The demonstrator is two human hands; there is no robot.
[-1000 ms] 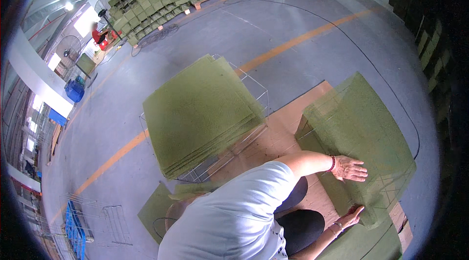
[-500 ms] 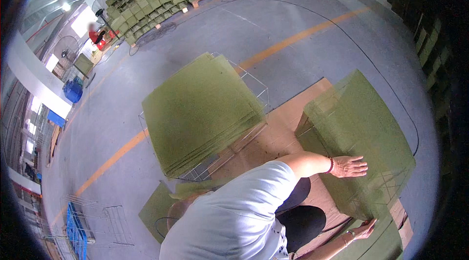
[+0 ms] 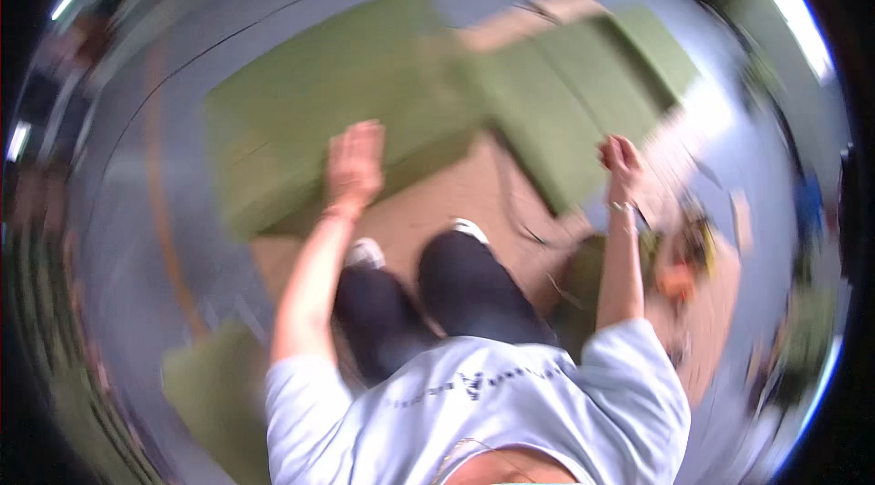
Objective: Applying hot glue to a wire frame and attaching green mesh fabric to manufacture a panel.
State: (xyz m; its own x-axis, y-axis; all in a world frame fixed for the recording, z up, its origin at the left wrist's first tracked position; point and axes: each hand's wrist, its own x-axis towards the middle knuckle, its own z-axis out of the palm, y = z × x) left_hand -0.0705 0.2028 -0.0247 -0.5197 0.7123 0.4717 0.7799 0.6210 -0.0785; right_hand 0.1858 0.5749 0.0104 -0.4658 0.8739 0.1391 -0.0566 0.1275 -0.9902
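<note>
A box-shaped form covered in green mesh (image 3: 319,84) stands in front of me, to the left. My left hand (image 3: 355,164) lies flat on its top near the front edge, fingers stretched out. To its right, flat green mesh panels (image 3: 583,93) lie on the cardboard. Raised beside their near right edge is my right hand (image 3: 622,161), its fingers curled together. Motion blur hides whether anything is between those fingers.
Brown cardboard (image 3: 401,198) covers the floor around my feet. An orange-handled tool (image 3: 676,282) and a yellow tool (image 3: 700,243) lie at the right, both blurred. More green mesh (image 3: 219,394) is at the lower left. A dark cable crosses the floor behind the box.
My view has swung round to the right. My left hand stays on the mesh box. My right hand has left the box's lower corner and moved right, its fingers now curled.
</note>
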